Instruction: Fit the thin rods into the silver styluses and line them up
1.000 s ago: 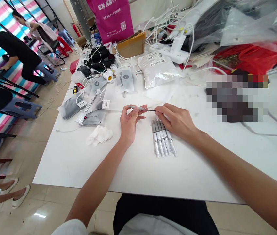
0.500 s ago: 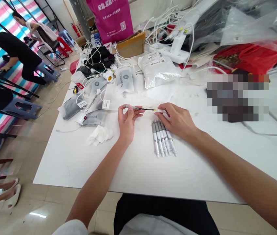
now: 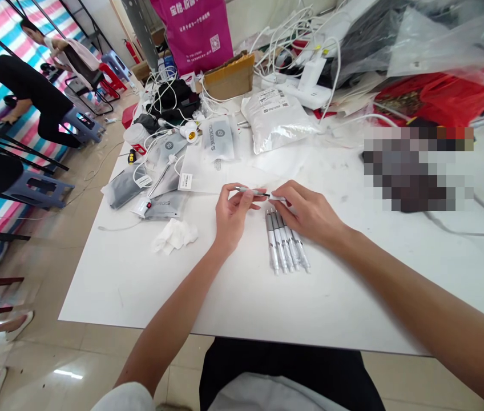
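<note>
**A slim pen (image 3: pixel 251 192) held up over the white worktop (image 3: pixel 139 297)**

Toward the left of the worktop, a crumpled white tissue (image 3: pixel 174 236) lies just below grey plastic pouches (image 3: pixel 165 205) tangled in white cables. Next along, the person's left hand (image 3: pixel 231 220) hovers near the worktop's middle, its thumb and fingertips closed on the pen's silver barrel and its other fingers loosely curled. The pen lies nearly level, its thin black tip pointing right. There, the right hand (image 3: pixel 308 214) pinches a small white piece (image 3: pixel 278 197) between thumb and fingertips, right at that tip, with its remaining fingers slightly spread. Just below the right hand, a row of silver-and-white pens (image 3: pixel 285 242) lies side by side, slightly fanned, on the worktop.
</note>
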A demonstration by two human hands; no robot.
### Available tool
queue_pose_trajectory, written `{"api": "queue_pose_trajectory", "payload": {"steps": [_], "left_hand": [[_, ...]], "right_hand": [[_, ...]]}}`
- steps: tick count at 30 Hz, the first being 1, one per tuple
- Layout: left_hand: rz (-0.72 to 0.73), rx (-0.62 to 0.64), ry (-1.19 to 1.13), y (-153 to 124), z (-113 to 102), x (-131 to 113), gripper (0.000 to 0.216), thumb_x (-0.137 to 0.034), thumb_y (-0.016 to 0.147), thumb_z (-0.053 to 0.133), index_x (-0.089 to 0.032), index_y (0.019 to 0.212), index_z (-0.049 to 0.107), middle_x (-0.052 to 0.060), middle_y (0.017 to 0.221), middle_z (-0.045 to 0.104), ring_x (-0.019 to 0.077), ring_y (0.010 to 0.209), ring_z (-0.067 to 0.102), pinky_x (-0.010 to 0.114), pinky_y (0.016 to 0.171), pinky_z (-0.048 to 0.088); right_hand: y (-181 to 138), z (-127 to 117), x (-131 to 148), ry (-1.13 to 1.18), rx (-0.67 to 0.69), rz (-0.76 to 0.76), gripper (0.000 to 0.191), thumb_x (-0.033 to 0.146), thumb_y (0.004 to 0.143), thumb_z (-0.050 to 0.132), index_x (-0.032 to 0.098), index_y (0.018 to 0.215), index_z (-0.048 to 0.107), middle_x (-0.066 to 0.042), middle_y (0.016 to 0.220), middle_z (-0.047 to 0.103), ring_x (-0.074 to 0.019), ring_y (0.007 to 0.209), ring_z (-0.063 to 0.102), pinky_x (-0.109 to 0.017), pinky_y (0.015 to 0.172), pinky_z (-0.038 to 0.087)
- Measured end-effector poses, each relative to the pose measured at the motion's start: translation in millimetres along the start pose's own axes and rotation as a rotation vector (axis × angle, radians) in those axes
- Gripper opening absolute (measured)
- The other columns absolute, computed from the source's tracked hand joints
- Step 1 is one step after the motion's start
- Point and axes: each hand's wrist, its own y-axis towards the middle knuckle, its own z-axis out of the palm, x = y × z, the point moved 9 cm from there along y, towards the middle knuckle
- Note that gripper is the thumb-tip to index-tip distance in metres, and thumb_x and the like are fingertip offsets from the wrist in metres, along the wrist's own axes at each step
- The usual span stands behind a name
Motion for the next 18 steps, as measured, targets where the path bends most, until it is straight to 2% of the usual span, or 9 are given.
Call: {"api": "queue_pose_trajectory", "payload": {"steps": [3,6,11,15,18], "left_hand": [[0.022,0.035,0.039,-1.7,4.9,-1.5,0.037,-0.051,0.089,0.081,-0.024,0.102,0.060,0.008,0.110,0.081,0.0228,0.100,0.078,0.034,0.082,0.058],[0.033,0.002,0.049,-0.5,0.5,-0.9,0.035,-0.047,0.085,0.085,-0.022,0.101,0.068,0.008,0.108,0.080,0.0211,0.097,0.076,0.033,0.080,0.059],[0.035,0.008,0.096,0.8,-2.0,3.0,0.032,-0.043,0.080,0.090,-0.021,0.098,0.076,0.005,0.101,0.077,0.0145,0.083,0.070,0.030,0.079,0.057],[0.046,0.041,0.112,-0.5,0.8,4.6,0.029,-0.040,0.080,0.090,-0.020,0.096,0.078,0.004,0.101,0.077,0.0128,0.081,0.070,0.027,0.076,0.056],[0.038,0.034,0.124,-1.2,0.6,5.8,0.029,-0.042,0.080,0.090,-0.020,0.096,0.079,0.005,0.099,0.077,0.0136,0.082,0.070,0.027,0.074,0.056]], "right_hand": [[1.4,-1.8,5.6,-0.042,-0.003,-0.041,0.024,0.030,0.110,0.044,0.023,0.122,0.064,-0.008,0.102,0.073,-0.0190,0.081,0.067,-0.031,0.067,0.047],[1.8,-2.4,4.1,-0.032,-0.003,-0.016,0.025,0.033,0.111,0.044,0.021,0.124,0.062,-0.009,0.104,0.072,-0.0184,0.079,0.067,-0.030,0.064,0.046],[-0.6,-1.4,-0.7,-0.015,-0.019,0.002,0.017,0.035,0.109,0.051,0.020,0.113,0.059,-0.005,0.091,0.071,-0.0162,0.066,0.061,-0.029,0.056,0.041],[-0.2,0.0,6.0,-0.072,-0.020,-0.091,0.019,0.031,0.111,0.045,0.022,0.112,0.061,-0.006,0.095,0.071,-0.0180,0.075,0.064,-0.030,0.060,0.042],[0.2,0.1,7.0,-0.042,-0.016,-0.096,0.020,0.033,0.111,0.045,0.022,0.118,0.060,-0.008,0.098,0.071,-0.0195,0.081,0.066,-0.030,0.063,0.044]]}}
